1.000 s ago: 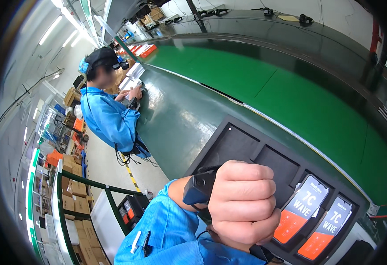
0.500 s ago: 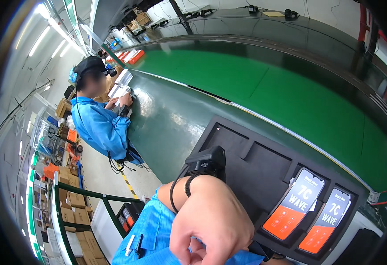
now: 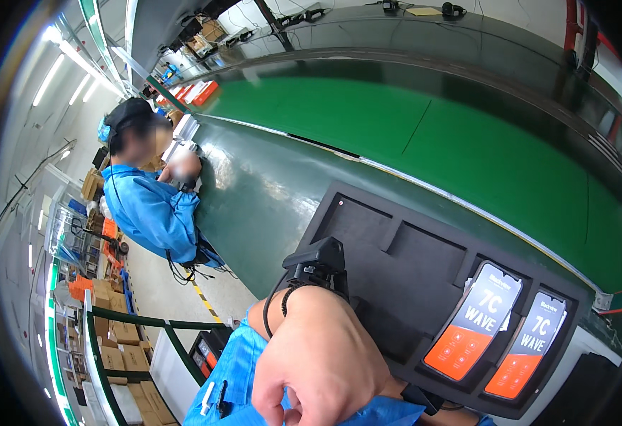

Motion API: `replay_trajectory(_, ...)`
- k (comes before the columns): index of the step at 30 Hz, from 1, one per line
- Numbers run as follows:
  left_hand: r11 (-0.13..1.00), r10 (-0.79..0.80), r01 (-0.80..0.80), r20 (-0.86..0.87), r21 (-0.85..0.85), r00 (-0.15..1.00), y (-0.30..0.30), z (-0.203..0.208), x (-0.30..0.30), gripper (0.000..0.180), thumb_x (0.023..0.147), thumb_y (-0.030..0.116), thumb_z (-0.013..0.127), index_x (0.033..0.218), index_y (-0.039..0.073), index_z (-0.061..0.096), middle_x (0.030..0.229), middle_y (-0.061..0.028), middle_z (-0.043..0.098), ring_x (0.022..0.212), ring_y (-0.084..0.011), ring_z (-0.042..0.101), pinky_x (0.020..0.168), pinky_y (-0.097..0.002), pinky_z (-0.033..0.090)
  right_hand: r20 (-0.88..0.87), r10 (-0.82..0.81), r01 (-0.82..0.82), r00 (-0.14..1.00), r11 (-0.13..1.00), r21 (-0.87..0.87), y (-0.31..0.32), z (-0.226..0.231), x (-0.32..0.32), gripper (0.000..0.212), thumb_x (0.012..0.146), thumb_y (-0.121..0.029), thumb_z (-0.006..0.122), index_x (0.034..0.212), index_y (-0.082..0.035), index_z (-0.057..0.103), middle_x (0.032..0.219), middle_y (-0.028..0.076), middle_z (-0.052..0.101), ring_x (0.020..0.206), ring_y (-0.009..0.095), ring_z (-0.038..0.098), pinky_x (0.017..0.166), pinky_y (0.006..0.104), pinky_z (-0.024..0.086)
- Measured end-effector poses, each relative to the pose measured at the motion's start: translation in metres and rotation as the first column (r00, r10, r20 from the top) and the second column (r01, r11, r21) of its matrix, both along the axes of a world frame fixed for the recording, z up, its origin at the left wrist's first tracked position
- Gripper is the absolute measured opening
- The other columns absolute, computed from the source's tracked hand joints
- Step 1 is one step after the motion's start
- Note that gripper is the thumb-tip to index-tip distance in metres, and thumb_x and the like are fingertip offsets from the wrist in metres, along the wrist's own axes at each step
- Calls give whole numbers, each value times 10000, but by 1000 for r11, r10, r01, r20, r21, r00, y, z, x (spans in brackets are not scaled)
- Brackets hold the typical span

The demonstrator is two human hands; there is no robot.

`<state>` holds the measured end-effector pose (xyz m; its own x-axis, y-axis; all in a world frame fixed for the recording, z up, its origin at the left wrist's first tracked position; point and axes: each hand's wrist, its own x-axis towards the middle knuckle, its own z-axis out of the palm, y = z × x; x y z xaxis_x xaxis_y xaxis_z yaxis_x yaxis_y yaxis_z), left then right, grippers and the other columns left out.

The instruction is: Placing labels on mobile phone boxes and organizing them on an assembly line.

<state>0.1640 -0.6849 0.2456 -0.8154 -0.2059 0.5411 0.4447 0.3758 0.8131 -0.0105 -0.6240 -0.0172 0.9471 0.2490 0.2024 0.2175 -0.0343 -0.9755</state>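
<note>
Curled loosely, the left hand (image 3: pixel 325 362) covers most of the right hand (image 3: pixel 395 388); whether either pinches anything cannot be told. At the left wrist, a black device (image 3: pixel 317 261) trails a cable (image 3: pixel 274 312) near the dark tray (image 3: pixel 410 298). The cable could snag the tray's rim and jolt it, or a low-hanging sleeve (image 3: pixel 236 358) could brush a phone askew. Both phones lie to the hands' right, in separate recesses: the left phone (image 3: pixel 474 323) nearer them, the right phone (image 3: pixel 527 348) farther right. Beyond, on the far left, stretches green counter (image 3: pixel 254 184).
</note>
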Motion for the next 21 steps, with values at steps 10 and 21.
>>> replay_trajectory(10, 584, 735, -728, 147, 359, 662, -8, -28, 29, 116, 814, 67, 641, 707, 51, 599, 621, -6, 596, 541, -78, 588, 470, -256, 418, 192, -12, 57, 981, 971, -233, -24, 29, 13, 94, 885, -127, 610, 946, -70, 654, 865, 106, 611, 866, 259, 604, 777, 368, 487)
replay_trajectory(21, -117, 936, -819, 214, -562, -280, -59, -97, 20, 158, 775, 162, 632, 661, 66, 576, 570, -103, 591, 554, -311, 613, 511, -403, 466, 124, 31, 16, 992, 932, -362, -33, 45, 3, 124, 884, -144, 613, 944, -40, 644, 888, 100, 606, 875, 279, 594, 799, 356, 486)
